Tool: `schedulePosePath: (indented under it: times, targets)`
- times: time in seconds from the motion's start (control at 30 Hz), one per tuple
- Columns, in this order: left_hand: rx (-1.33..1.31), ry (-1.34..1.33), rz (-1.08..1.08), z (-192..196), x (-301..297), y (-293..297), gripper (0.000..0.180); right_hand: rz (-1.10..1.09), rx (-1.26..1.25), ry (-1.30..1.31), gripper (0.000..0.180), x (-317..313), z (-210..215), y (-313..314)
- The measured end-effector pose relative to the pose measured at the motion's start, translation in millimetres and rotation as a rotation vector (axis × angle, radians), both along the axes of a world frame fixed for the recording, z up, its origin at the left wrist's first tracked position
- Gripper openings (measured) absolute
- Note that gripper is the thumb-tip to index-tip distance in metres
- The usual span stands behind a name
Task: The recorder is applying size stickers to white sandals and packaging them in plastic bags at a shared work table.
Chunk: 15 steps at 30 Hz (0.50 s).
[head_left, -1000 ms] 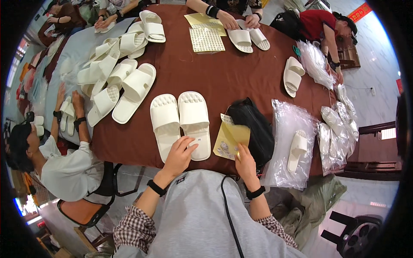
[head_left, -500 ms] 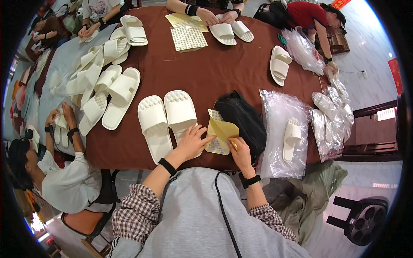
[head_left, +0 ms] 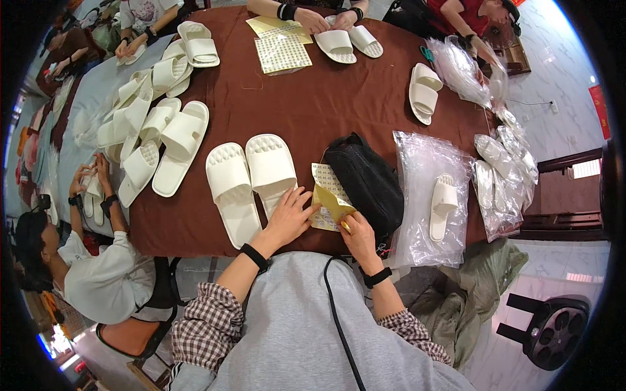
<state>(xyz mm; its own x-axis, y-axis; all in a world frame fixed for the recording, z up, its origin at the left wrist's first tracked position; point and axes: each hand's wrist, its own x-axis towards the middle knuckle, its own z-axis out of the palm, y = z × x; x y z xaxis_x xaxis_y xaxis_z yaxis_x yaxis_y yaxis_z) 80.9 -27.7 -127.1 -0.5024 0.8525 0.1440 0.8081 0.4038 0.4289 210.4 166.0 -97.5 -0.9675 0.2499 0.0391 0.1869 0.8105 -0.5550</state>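
Observation:
In front of me lies a sheet of stickers [head_left: 331, 181] with a yellow backing, its near part folded over. My right hand [head_left: 358, 236] pinches the folded edge between thumb and fingers. My left hand [head_left: 288, 216] lies with fingers spread, its fingertips touching the sheet's left edge and its back fingers over the heel of a white slipper [head_left: 272, 171]. Beside that slipper lies its mate [head_left: 233, 189], toe end away from me. A black pouch [head_left: 366, 186] rests against the sheet's right side and covers part of it.
Clear plastic bags [head_left: 417, 159] lie to the right with a small white slipper [head_left: 443, 207] on top. Bagged slippers [head_left: 499, 169] sit at the table's right edge. White slippers are piled [head_left: 179, 140] at left. Across the brown tablecloth [head_left: 339, 98], another person's hands [head_left: 326, 21] handle slippers beside more sticker sheets [head_left: 282, 53].
My right hand has shifted slightly left and down with the sheet's folded edge, so more of the sticker side shows. My left hand stays nearly in place. Co-workers' arms at right have moved.

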Motion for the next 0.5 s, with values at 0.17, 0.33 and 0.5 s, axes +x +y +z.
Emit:
schedulePosePath:
  times: [0.17,0.33,0.5]
  targets:
    - [0.032,0.017,0.021,-0.3,0.1,1.0,0.052,0.052,0.075,-0.015,0.017,2.2,1.7,-0.8]
    - [0.062,-0.041,0.075,2.6,4.7,5.1,0.051,0.078,0.115,0.027,0.018,3.8,-0.7,-1.2]
    - [0.056,-0.058,0.101,3.1,6.3,7.6,0.053,0.054,0.030,0.037,0.017,8.1,-4.4,-2.4]
